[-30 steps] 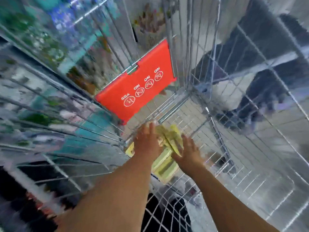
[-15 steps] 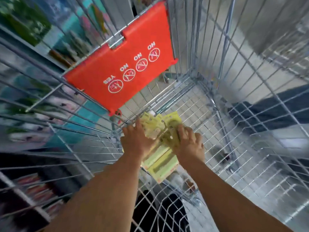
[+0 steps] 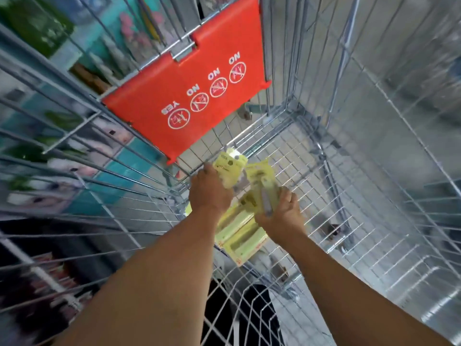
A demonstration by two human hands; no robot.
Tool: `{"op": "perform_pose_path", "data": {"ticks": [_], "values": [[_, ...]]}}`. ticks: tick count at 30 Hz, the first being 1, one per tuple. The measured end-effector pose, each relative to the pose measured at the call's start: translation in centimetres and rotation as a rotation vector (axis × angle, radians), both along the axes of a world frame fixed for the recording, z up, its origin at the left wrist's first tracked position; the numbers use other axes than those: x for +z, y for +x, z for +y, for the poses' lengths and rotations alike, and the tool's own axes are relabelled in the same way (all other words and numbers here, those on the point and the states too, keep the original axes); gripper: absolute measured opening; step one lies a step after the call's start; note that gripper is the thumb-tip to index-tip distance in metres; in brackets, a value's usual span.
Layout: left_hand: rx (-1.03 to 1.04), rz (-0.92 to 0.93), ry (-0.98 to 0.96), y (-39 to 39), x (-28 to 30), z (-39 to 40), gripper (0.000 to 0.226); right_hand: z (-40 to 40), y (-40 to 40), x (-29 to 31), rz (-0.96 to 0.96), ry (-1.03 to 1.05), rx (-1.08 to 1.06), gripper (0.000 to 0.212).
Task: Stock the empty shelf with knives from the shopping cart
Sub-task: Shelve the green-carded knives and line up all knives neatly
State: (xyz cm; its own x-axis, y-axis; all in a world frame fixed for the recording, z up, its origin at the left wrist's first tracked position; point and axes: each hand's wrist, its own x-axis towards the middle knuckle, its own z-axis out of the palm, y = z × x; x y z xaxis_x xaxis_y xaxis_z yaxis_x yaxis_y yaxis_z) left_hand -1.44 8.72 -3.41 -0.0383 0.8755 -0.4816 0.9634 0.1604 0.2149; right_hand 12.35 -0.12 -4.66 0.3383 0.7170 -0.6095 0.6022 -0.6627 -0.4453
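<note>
Both arms reach down into shopping cart [image 3: 324, 151]. Left hand [image 3: 209, 191] and right hand [image 3: 282, 213] each grip a yellow knife pack [image 3: 230, 168] [image 3: 262, 181], fingers curled.

Pale grey tiled floor [image 3: 389, 151] shows beyond the wire mesh. Blurred store shelving with colourful packaged goods [image 3: 50, 136] fills the left side, with teal panels [image 3: 129, 161] lower down. Lighting is bright and even.
</note>
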Motion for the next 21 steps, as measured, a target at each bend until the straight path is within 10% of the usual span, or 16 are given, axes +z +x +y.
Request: {"op": "perform_pose_path", "data": {"ticks": [21], "values": [[0.269,-0.319,-0.393,1.4,1.8,-4.1,0.053,-4.2,-3.5,0.3,0.195,-0.164,-0.775,0.038]]}}
